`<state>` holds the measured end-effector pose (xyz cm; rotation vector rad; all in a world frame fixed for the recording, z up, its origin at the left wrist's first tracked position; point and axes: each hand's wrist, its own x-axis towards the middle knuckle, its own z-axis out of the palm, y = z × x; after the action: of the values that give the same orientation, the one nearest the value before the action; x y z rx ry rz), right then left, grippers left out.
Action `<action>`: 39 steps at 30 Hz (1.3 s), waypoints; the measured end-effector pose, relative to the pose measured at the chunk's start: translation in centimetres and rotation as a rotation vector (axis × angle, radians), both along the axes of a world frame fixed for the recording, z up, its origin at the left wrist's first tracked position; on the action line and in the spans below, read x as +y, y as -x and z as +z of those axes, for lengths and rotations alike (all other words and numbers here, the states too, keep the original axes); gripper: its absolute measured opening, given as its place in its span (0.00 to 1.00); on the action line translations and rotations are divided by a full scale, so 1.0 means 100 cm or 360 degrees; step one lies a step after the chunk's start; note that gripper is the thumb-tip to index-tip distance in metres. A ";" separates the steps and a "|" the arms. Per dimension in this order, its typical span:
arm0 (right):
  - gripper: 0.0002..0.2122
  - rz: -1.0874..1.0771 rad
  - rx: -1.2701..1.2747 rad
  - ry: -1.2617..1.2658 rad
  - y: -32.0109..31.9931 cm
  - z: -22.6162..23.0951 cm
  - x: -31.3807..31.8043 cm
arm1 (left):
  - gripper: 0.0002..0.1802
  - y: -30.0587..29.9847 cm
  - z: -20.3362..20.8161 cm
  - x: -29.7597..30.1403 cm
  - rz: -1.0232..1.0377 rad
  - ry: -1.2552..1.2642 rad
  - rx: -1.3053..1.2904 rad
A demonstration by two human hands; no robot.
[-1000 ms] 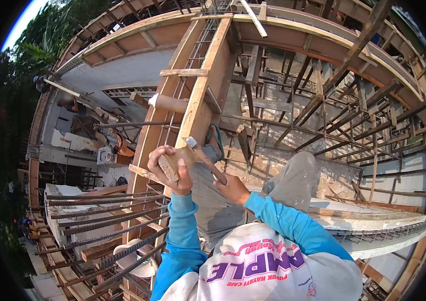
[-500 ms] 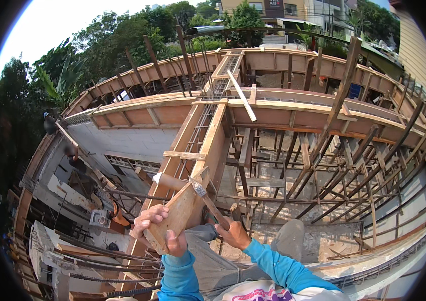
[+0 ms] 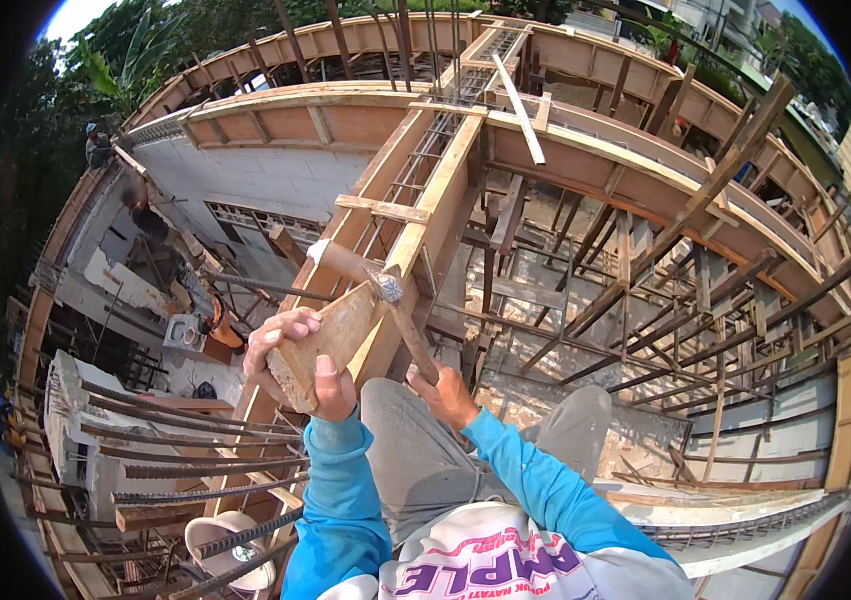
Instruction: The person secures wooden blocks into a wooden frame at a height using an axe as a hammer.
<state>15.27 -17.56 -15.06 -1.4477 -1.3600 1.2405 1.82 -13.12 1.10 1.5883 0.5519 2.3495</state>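
Observation:
My left hand [image 3: 295, 355] grips the near end of a short wooden board [image 3: 335, 335], thumb on its near end and fingers over its left edge. My right hand [image 3: 445, 395] is closed round the wooden handle of a hammer [image 3: 407, 335]. Its worn metal head is at the board's far end; whether they touch I cannot tell. Just left of the head, a pale cylinder with a white end [image 3: 340, 260] shows; whether it joins the hammer is unclear. Beneath the board runs a long timber beam form [image 3: 435, 200] with rebar inside and a short wooden crosspiece [image 3: 382, 208] on top.
Steel bars [image 3: 205, 468] jut out at lower left, above a pale shoe [image 3: 230, 550]. To the right, timber props [image 3: 635, 270] stand over a deep drop. A loose strip of wood [image 3: 518, 110] leans on the far beam form. Another person [image 3: 145, 215] is at far left.
My view has tilted down, so the beam forms sit higher in the picture. Both hands keep their grips; the hammer head stays near the board's far end.

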 end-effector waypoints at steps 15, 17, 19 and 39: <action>0.22 0.0094 -0.0153 -0.0018 0.004 -0.011 0.028 | 0.28 0.026 0.001 0.032 0.0098 0.0103 0.0108; 0.22 0.0051 -0.0175 -0.0015 0.003 -0.014 0.027 | 0.28 0.028 0.006 0.034 0.0060 0.0135 0.0067; 0.23 0.0098 -0.0188 0.0065 -0.001 -0.007 0.031 | 0.28 0.028 0.010 0.040 0.0045 0.0116 0.0059; 0.13 -0.0040 0.0044 0.0077 0.010 -0.018 0.007 | 0.26 0.010 0.020 0.056 -0.0012 0.0177 -0.0016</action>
<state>14.29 -16.88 -16.87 -1.4710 -1.2973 1.2805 0.82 -7.55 3.12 1.5261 0.6614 2.2779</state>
